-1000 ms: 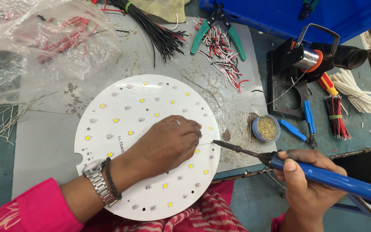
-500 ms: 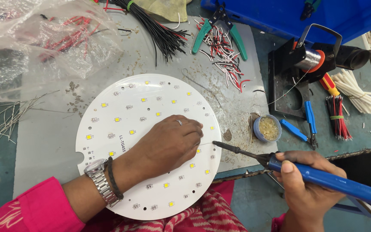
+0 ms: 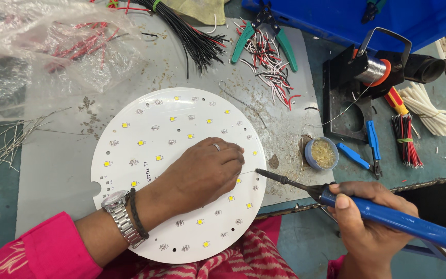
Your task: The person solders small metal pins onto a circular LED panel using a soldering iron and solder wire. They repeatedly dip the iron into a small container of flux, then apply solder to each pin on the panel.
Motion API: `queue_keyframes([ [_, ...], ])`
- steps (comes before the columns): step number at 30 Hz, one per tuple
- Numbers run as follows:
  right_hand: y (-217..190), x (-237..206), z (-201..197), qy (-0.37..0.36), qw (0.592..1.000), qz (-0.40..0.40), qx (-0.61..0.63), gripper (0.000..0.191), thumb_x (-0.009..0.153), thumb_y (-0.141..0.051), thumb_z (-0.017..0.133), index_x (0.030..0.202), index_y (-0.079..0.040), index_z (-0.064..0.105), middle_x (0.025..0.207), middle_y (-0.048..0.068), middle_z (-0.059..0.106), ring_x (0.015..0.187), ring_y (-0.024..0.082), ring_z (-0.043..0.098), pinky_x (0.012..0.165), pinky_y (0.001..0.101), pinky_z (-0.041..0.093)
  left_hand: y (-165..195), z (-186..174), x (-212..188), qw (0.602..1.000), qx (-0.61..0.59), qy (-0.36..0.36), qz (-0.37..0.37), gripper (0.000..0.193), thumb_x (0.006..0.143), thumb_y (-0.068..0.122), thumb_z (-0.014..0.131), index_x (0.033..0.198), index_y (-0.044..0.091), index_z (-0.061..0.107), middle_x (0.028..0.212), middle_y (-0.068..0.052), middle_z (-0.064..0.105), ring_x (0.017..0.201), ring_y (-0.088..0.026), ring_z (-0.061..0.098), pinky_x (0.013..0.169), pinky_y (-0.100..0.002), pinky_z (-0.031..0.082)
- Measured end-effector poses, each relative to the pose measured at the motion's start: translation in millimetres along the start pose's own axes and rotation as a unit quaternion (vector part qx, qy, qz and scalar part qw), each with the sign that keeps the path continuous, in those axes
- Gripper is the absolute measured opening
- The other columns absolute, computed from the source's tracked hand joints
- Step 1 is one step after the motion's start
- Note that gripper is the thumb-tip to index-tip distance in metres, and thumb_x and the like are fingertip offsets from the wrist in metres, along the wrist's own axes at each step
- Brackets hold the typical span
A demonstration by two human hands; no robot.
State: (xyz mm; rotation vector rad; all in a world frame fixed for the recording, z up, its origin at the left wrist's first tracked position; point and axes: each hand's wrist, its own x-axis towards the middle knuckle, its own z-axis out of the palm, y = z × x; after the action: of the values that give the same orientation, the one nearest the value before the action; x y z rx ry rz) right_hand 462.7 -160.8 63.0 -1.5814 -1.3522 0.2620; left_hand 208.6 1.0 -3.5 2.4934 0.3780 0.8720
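A round white circuit board dotted with small yellow LEDs lies flat on the grey mat. My left hand rests on its right part, fingers curled and pinched near the board's right edge; something thin seems held at the fingertips, but I cannot make it out. My right hand grips a blue-handled soldering iron, whose dark tip points left and sits at the board's right rim, close to my left fingertips.
A small tin of flux stands right of the board. Behind it are a solder spool on a black stand, blue cutters, green-handled pliers, cut red and white wires, black wires and a plastic bag.
The iron's tip has stayed at the board's right edge. My left hand has shifted only slightly on the board.
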Motion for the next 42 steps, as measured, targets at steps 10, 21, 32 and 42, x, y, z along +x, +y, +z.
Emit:
queue_keyframes([
  [10,1.1,1.6,-0.5,-0.004,1.0,-0.012,0.001,0.025,0.097,-0.016,0.078,0.096,0.008,0.071,0.077,0.009,0.07,0.059,0.007,0.063,0.06,0.0162,0.05,0.1,0.4,-0.5,1.0,0.003,0.001,-0.003,0.015,0.086,0.011,0.067,0.096,0.0,0.067,0.108,-0.014,0.07,0.107,-0.03,0.066,0.102,-0.043,0.048],
  [21,7.5,-0.5,-12.8,0.056,0.998,0.018,0.021,0.026,0.098,-0.015,0.077,0.098,0.01,0.07,0.077,0.012,0.069,0.056,0.01,0.064,0.056,0.0193,0.052,-0.4,0.3,-0.1,1.0,0.002,0.001,-0.004,0.015,0.087,0.012,0.068,0.096,0.0,0.067,0.108,-0.013,0.07,0.109,-0.03,0.066,0.104,-0.044,0.048],
  [32,21.1,-3.1,-16.5,0.052,0.997,-0.024,0.051,0.019,0.104,-0.01,0.076,0.102,0.007,0.068,0.088,0.014,0.071,0.06,0.012,0.064,0.059,0.0207,0.053,0.2,0.7,-0.1,1.0,-0.003,-0.004,-0.01,0.016,0.084,0.012,0.069,0.095,0.001,0.067,0.108,-0.013,0.07,0.109,-0.03,0.066,0.104,-0.044,0.047],
  [42,124.1,79.4,-144.1,0.242,0.952,0.057,0.176,0.022,0.112,-0.02,0.069,0.115,0.001,0.07,0.093,0.01,0.072,0.067,0.01,0.067,0.061,0.0228,0.053,-4.7,-1.4,-4.6,1.0,0.006,-0.014,-0.006,0.013,0.084,0.013,0.068,0.092,0.002,0.066,0.109,-0.012,0.07,0.112,-0.03,0.065,0.102,-0.044,0.048],
])
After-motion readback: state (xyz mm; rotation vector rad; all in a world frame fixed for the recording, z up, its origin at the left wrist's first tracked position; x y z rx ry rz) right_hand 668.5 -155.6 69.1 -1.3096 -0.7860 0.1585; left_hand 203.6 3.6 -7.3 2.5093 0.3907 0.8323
